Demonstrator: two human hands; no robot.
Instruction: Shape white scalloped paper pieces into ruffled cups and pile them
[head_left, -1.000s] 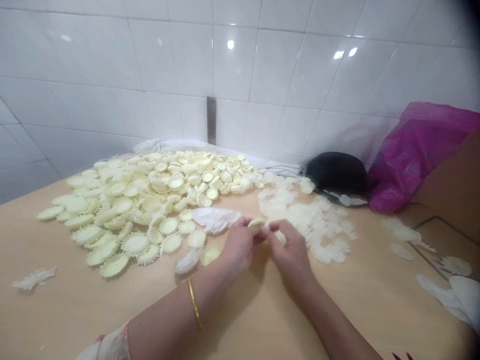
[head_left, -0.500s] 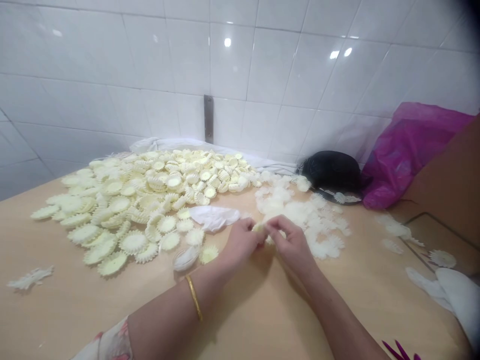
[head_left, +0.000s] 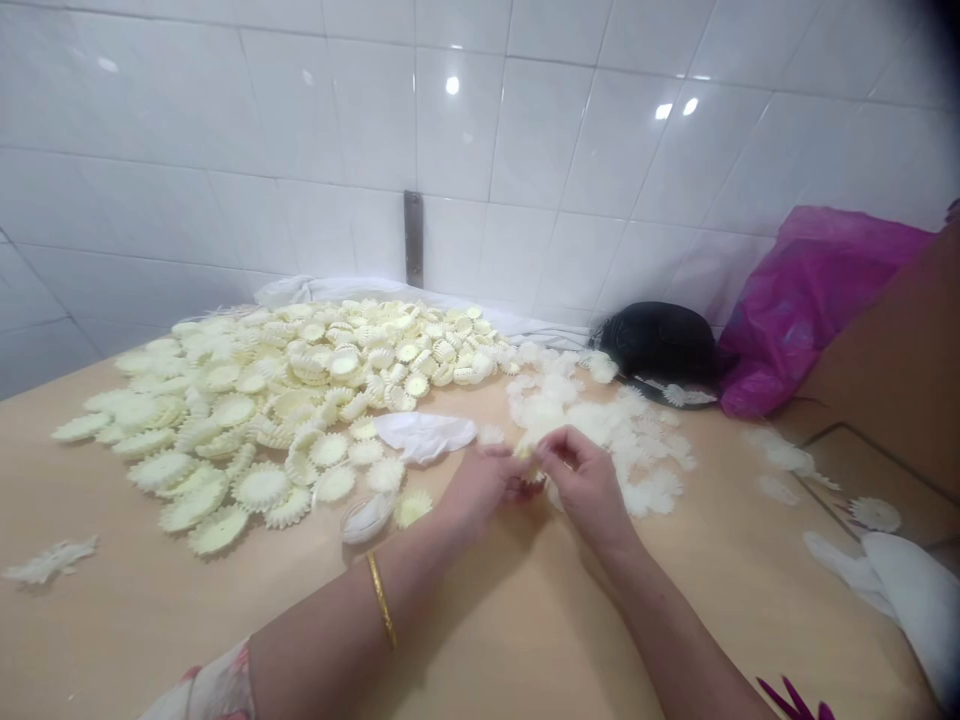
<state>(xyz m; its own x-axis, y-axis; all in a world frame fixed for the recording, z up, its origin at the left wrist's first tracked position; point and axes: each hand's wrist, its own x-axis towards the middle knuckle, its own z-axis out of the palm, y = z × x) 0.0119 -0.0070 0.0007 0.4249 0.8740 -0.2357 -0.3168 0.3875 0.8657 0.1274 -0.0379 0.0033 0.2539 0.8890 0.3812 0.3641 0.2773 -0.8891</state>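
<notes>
My left hand (head_left: 477, 492) and my right hand (head_left: 585, 480) meet over the wooden table (head_left: 525, 620), fingers pinched together on one small pale yellow fluted piece (head_left: 525, 455) between them. A gold bangle (head_left: 379, 598) sits on my left wrist. To the left lies a wide heap of pale yellow fluted round pieces (head_left: 285, 390). Just beyond my right hand is a smaller heap of whiter, thin frilled pieces (head_left: 600, 425). A white crumpled scrap (head_left: 424, 435) and a small clear lid-like piece (head_left: 365, 517) lie by my left hand.
A black bag (head_left: 660, 345) and a magenta plastic bag (head_left: 810, 300) rest against the white tiled wall at the back right. White cloth (head_left: 907, 600) lies at the right edge. Loose frilled pieces (head_left: 787, 460) are scattered right; one (head_left: 45, 562) lies far left.
Both hands stay pinched on the small piece and have drifted slightly up and right in view as the camera shifted. The heaps have not moved.
</notes>
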